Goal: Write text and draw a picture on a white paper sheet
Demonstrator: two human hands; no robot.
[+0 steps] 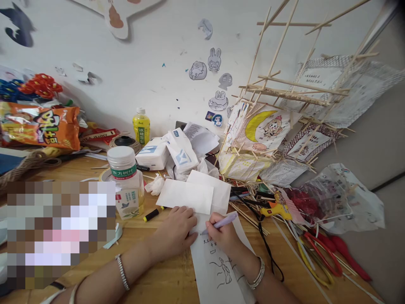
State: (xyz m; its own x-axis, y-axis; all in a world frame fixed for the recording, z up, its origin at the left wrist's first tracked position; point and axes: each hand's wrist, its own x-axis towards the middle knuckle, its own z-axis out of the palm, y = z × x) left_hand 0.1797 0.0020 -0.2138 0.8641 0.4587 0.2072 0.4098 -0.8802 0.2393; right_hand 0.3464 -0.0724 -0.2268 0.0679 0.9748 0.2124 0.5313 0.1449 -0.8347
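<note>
A light purple pen (229, 218) is gripped in my right hand (223, 236), its tip close to the upper part of a white sheet of paper (207, 287). Handwritten characters and a line drawing show on that sheet below the pen tip. Flat at the sheet's left edge lies my left hand (177, 226), holding nothing, with its fingers spread a little. Just beyond my hands are a blank white slip (185, 195) and another blank white paper (224, 192) partly under it. A black and yellow marker (153, 214) lies left of my left hand.
At the left stand a plastic bottle (128, 185) and a yellow drink bottle (141, 126). Tissue packs (182, 150) sit at the back. Stick-framed paper lanterns (262, 126), a yellow glue gun (275, 209) and red-handled scissors (322, 253) are at the right. A pixelated patch hides the left front.
</note>
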